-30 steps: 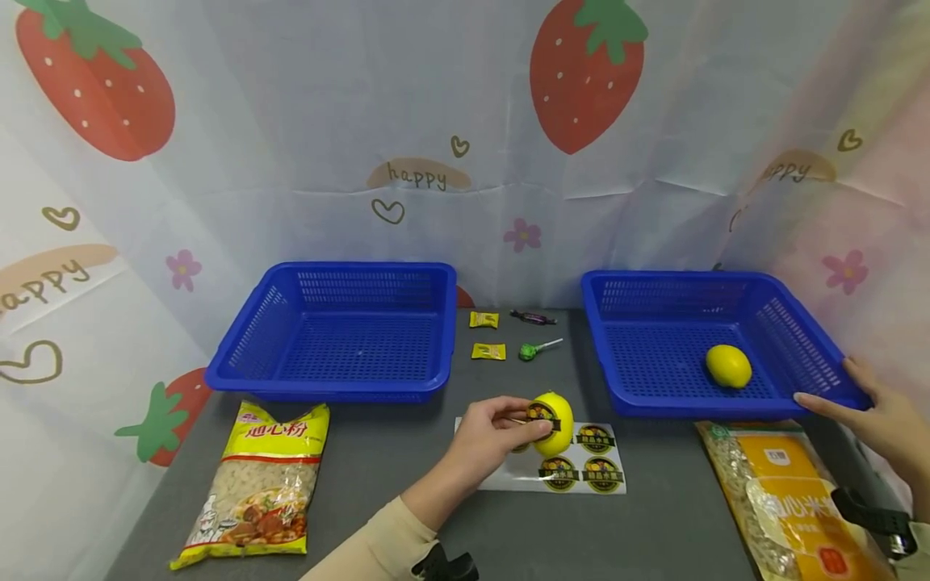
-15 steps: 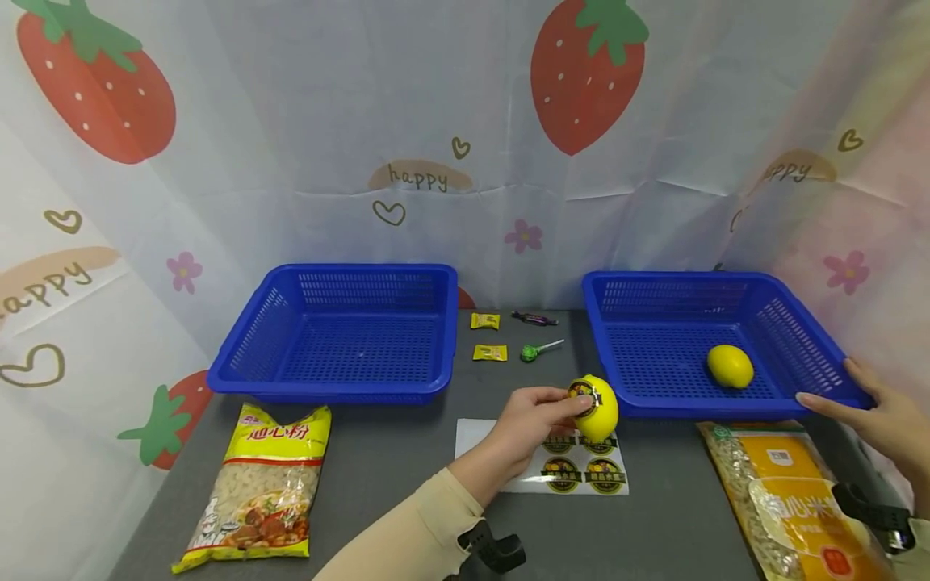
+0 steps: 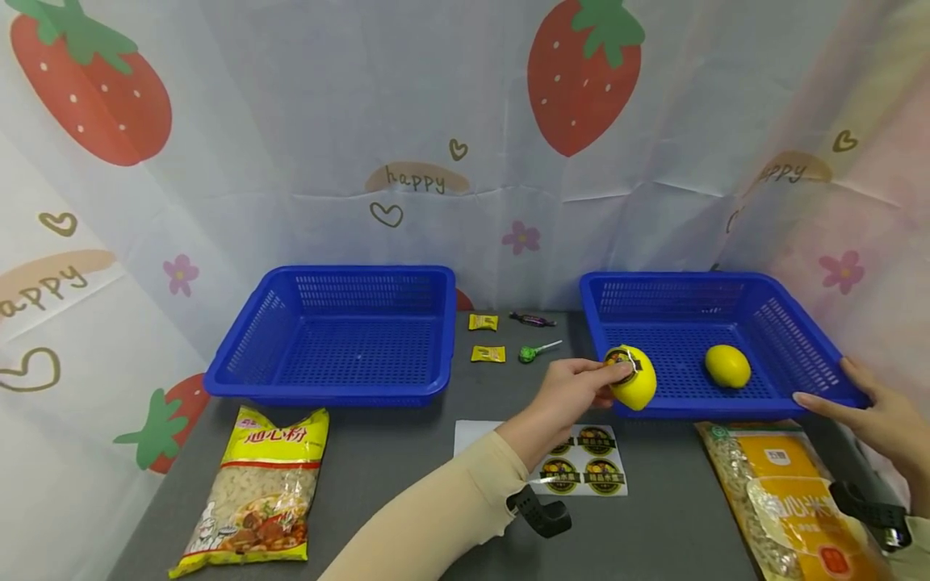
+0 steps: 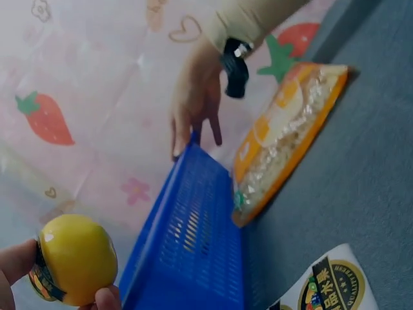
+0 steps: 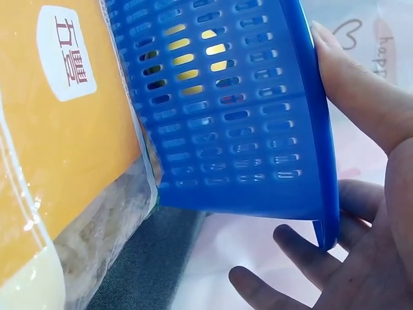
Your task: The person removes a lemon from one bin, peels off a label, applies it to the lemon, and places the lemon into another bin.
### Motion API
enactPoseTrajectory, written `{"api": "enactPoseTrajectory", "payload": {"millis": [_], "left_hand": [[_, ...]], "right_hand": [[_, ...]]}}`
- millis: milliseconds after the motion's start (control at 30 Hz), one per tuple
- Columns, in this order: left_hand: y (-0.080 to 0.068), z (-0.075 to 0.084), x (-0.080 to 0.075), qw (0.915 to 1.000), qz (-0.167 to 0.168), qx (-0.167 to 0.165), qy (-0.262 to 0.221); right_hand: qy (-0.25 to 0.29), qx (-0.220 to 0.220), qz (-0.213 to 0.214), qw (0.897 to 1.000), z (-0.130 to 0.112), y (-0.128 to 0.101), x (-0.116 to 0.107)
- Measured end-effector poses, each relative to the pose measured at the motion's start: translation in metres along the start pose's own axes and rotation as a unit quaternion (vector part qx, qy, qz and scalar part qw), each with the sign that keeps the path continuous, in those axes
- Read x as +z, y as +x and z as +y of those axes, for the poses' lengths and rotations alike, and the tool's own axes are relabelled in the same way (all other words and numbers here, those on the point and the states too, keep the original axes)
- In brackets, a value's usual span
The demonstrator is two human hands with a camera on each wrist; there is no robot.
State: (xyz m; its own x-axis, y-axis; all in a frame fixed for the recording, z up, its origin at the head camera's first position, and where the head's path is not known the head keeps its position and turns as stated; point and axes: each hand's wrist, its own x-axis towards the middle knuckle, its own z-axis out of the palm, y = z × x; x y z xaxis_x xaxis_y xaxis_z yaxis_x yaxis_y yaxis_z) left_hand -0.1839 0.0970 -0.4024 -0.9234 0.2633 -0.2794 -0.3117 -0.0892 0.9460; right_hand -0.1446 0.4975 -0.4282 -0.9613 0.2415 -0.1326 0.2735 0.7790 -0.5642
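My left hand (image 3: 574, 391) pinches stickered lemon (image 3: 634, 378) over right basket's (image 3: 799, 323) near rim | plain lemon (image 3: 727, 365) inside, beyond it | my right hand (image 3: 875, 415) spread against its corner | left basket (image 3: 341, 335) holds nothing

I see two baskets on the table (image 3: 407, 516): the left basket (image 3: 240, 367) and the right basket (image 3: 781, 319). Between them lie the candies (image 3: 488, 353). A lemon (image 3: 727, 365) lies in the right basket. Before the left basket lies a pasta bag (image 3: 254, 492), before the right one a grain bag (image 3: 792, 492); the sticker sheet (image 3: 588, 470) lies between the bags.
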Motion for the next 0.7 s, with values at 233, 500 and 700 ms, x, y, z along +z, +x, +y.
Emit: {"api": "enactPoseTrajectory", "payload": {"millis": [233,500,700], "left_hand": [[0.008,0.001,0.011,0.9984,0.055,-0.014,0.007],[0.007,0.006,0.021,0.9918,0.123,-0.005,0.034],[0.004,0.003,0.022,0.9897,0.115,0.007,0.085]], "right_hand": [[-0.006,-0.008,-0.002,1.0,0.003,-0.001,0.001],[-0.014,-0.019,0.001,1.0,0.003,0.002,0.0],[-0.014,-0.02,0.002,1.0,0.001,0.0,0.0]]}}
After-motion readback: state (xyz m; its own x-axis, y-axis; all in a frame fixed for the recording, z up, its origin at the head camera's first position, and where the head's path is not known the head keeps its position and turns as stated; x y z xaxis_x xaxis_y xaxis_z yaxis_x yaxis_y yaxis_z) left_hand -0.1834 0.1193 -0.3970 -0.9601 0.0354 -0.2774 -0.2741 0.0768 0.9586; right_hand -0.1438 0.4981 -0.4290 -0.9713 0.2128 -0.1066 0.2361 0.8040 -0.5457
